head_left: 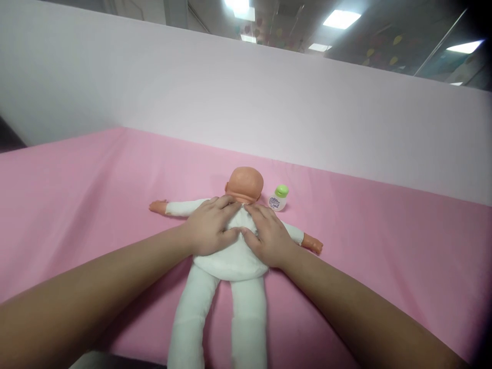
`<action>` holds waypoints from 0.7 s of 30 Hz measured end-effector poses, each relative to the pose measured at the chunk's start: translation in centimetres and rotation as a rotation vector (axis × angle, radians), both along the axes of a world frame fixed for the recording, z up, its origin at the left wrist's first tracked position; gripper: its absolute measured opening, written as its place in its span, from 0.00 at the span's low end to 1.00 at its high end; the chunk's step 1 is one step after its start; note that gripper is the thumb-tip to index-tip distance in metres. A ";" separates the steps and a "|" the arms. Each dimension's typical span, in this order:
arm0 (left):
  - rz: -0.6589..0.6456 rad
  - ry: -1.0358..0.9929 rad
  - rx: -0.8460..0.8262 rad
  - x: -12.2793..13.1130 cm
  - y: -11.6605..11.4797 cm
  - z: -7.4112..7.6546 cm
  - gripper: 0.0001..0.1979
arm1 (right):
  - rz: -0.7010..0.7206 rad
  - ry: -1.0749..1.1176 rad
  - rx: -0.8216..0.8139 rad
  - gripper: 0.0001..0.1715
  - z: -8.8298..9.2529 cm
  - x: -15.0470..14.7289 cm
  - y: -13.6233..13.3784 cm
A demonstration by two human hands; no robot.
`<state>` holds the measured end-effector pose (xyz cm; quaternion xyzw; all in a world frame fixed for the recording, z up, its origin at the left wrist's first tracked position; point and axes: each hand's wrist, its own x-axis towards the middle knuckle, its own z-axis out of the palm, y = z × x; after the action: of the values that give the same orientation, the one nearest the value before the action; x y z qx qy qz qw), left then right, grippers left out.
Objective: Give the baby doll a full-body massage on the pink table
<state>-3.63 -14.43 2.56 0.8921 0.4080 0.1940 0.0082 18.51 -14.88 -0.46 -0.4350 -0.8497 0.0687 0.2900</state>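
A baby doll (230, 264) with a white cloth body lies face down, the back of its bald plastic head turned up and both arms spread sideways. My left hand (213, 225) rests flat on the left side of its upper back, fingers pointing toward the neck. On the right side of the back lies my right hand (269, 233), also flat with fingers stretched. The two thumbs nearly meet over the spine. Beside the doll's head, to the right, stands a small white bottle (278, 200) with a green cap; neither hand touches it.
A pink sheet (353, 241) covers the surface under the doll. Behind it rises a plain white panel (246, 102) across the whole width. Above the panel, ceiling lights (342, 19) show in a glassy background.
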 end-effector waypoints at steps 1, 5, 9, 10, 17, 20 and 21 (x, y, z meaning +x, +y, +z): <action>-0.001 0.000 -0.002 0.0 0.0 0.0 0.29 | -0.002 -0.001 -0.007 0.34 0.0 0.0 0.0; -0.005 -0.018 -0.011 0.0 0.1 -0.1 0.28 | -0.009 -0.009 -0.017 0.35 0.0 0.0 -0.1; -0.051 -0.066 -0.037 0.0 0.7 -0.2 0.30 | -0.018 -0.009 -0.005 0.34 -0.3 0.1 0.1; -0.069 -0.077 -0.043 -0.1 0.9 -0.1 0.30 | -0.018 -0.004 -0.004 0.33 -0.4 0.2 0.2; -0.160 -0.131 -0.077 -0.4 1.5 0.2 0.31 | -0.012 0.042 -0.002 0.31 -0.6 0.4 0.5; -0.159 -0.169 -0.092 -0.6 1.8 -0.3 0.32 | -0.006 0.070 0.015 0.29 -0.5 0.4 0.6; -0.156 -0.192 -0.092 -0.7 1.9 -0.5 0.31 | -0.001 0.077 0.021 0.28 -0.4 0.4 0.6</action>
<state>-4.30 -12.58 2.04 0.8972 0.3431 0.2582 0.1034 18.92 -14.23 -0.91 -0.4296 -0.8383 0.0762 0.3269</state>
